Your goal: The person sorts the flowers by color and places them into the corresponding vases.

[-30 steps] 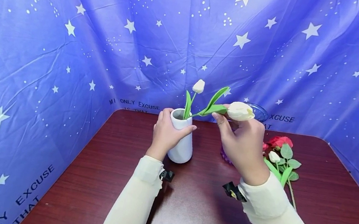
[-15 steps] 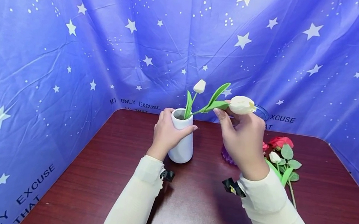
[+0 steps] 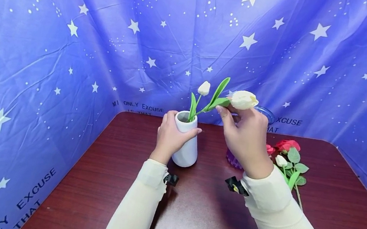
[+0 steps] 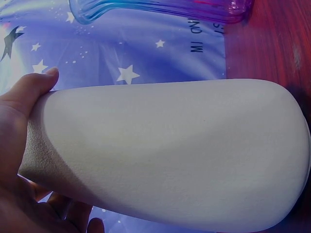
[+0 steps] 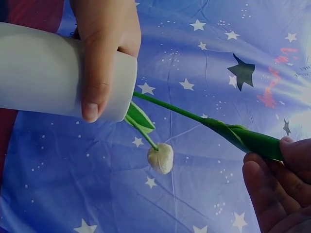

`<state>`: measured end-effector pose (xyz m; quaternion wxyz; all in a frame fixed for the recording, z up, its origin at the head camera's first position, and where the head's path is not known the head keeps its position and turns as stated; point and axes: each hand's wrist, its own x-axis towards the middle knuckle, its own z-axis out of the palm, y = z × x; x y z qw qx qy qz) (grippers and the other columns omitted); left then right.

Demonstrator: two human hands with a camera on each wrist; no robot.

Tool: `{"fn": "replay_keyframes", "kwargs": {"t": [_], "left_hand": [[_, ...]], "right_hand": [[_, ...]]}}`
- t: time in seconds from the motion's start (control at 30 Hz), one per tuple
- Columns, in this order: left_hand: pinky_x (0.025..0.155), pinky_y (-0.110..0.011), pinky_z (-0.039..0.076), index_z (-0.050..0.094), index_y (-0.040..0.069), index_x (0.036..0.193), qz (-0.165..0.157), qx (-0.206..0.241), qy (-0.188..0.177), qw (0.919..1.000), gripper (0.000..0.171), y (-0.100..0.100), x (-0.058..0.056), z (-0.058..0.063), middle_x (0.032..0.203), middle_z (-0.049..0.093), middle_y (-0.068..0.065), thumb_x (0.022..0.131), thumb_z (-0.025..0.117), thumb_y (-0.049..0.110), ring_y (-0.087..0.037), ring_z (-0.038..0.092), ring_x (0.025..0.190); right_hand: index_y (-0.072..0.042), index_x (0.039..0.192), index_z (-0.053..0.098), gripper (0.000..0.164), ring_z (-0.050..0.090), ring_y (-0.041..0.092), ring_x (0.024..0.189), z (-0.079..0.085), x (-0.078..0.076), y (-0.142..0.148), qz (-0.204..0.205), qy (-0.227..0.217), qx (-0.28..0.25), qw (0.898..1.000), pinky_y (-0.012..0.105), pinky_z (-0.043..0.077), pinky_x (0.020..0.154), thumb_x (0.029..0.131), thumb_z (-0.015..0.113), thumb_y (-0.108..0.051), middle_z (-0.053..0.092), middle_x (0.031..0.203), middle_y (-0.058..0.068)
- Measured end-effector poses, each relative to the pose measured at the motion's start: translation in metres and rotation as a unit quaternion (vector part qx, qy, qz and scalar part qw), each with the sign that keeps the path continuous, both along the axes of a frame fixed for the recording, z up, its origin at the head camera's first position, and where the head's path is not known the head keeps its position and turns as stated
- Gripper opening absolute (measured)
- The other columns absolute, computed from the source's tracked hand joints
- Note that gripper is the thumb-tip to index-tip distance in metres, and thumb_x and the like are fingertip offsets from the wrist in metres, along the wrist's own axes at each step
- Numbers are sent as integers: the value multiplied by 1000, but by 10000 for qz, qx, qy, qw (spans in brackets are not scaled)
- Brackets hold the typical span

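Observation:
A white vase [image 3: 185,151] stands upright on the table, and my left hand [image 3: 173,138] grips it around its upper part, thumb near the rim. One white tulip [image 3: 203,88] with green leaves rises from the vase mouth. My right hand [image 3: 247,134] pinches a second white tulip [image 3: 243,100] just below its bloom, at the green leaves. That tulip leans to the right, and its stem [image 5: 167,105] runs into the vase mouth in the right wrist view. The stem's lower end is hidden inside the vase.
Behind my right hand stands a blue-purple glass vase [image 4: 160,10], mostly hidden in the head view. Red roses [image 3: 287,145] and another white tulip [image 3: 281,161] lie on the table [image 3: 107,193] at the right. A blue star-printed cloth [image 3: 173,32] surrounds the table.
My right hand has risen slightly and shifted left, so the held tulip stands a little steeper at the vase mouth. My left hand and the white vase stay in place.

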<state>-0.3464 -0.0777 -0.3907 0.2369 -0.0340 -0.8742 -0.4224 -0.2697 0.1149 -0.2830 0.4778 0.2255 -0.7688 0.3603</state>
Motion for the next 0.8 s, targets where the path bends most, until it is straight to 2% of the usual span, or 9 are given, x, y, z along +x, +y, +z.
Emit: {"fn": "replay_keyframes", "kwargs": {"t": [0.17,0.33,0.8], "left_hand": [[92,-48,48,51,15,130,-5,-6,11,10000,88,0,0,0,117,57,-2,67,86,67,-24,61,104],[91,-47,48,51,16,130,18,-51,-6,10000,89,1,0,0,117,57,-2,67,85,68,-24,61,103],[90,-47,48,51,16,130,60,-107,19,9999,89,0,-1,0,118,57,-2,67,84,69,-26,62,102]], "right_hand": [[-3,99,75,15,77,23,77,2,-2,0,6,-127,168,9998,40,56,66,90,80,-13,79,90,11],[-2,99,74,16,71,23,69,-1,-5,0,-19,-389,379,9985,39,48,61,90,81,-14,79,88,12],[-2,97,73,17,68,25,67,-12,-10,-5,-21,-564,381,9977,43,48,62,88,82,-14,78,86,13]]}}
